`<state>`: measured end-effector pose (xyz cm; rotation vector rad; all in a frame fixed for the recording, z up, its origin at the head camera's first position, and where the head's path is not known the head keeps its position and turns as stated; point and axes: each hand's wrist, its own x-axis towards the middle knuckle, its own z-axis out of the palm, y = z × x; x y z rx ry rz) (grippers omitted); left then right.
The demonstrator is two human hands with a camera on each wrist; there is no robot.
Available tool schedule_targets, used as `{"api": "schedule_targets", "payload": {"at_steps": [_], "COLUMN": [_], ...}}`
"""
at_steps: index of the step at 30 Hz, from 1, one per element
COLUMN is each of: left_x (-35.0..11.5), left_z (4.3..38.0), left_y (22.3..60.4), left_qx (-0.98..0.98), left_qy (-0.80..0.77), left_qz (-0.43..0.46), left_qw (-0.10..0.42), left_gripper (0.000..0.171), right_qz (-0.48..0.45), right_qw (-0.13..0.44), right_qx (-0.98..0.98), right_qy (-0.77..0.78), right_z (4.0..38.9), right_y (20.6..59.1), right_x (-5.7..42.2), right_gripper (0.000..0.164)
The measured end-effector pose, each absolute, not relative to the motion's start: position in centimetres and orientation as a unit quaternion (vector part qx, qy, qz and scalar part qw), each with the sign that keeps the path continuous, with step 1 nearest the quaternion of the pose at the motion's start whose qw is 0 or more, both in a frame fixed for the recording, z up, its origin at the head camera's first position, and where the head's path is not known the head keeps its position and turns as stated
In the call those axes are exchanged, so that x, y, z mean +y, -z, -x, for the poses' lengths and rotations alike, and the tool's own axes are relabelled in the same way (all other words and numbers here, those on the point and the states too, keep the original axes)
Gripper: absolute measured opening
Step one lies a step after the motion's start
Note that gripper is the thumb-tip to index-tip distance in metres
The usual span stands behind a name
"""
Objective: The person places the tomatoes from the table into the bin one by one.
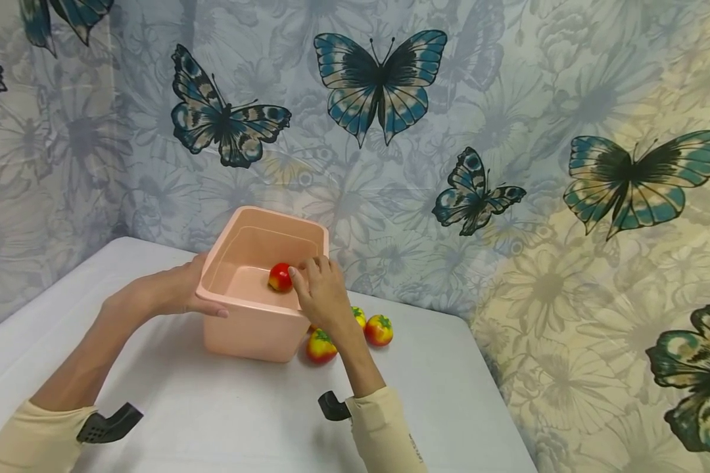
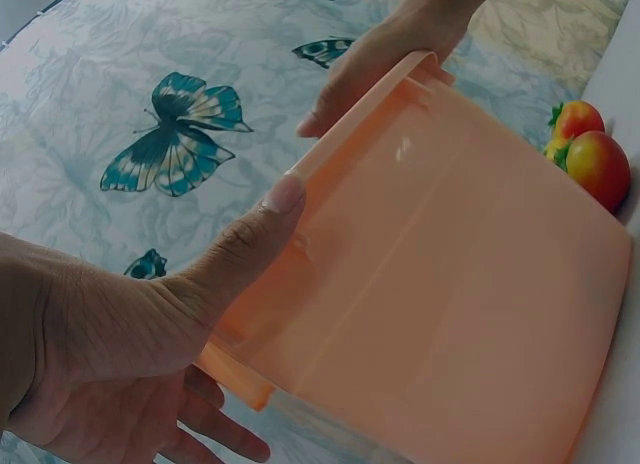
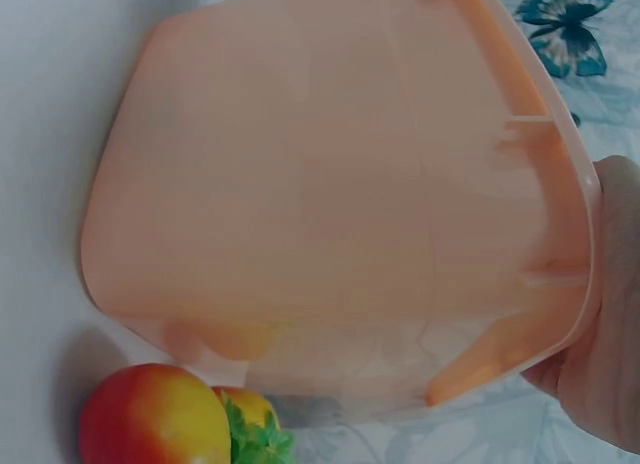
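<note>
A pink tub (image 1: 248,335) stands near the back edge of the desk (image 1: 432,381). The left hand (image 1: 183,289) grips its left front corner. The right hand (image 1: 323,292) reaches over the right rim, but its fingers are partly hidden, so I can't tell if they pinch anything. Only the head view shows the red fruit (image 1: 279,278) inside. More fruits (image 1: 379,330) sit toward the back right corner, partly hidden by the right arm (image 1: 359,361). The right wrist view cuts one off.

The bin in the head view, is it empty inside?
No, a red fruit is visible inside the bin.
</note>
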<state>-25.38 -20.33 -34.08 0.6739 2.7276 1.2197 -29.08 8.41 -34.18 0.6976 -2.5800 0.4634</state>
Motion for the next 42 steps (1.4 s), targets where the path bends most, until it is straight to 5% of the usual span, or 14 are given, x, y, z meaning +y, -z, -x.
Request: {"api": "schedule_targets", "payload": {"at_steps": [25,42], "left_x": [-20.2,-20.3], "left_z": [25.3,25.1], "left_y": [34.0,34.1], "left_qx": [0.887,0.891], "left_qy": [-0.404,-0.400], "left_qz": [-0.220,-0.213], "left_qw": [0.046,0.038], "left_gripper": [0.132,0.131], "right_qz": [-0.269,-0.214], "right_qw": [0.276,0.214], "right_qx": [-0.908,-0.944], "right_qy": [-0.163,-0.129], "right_z": [27.9,27.2], "right_y": [34.8,36.1], "right_x": [11.2,15.0], "right_gripper": [0.049,0.058]}}
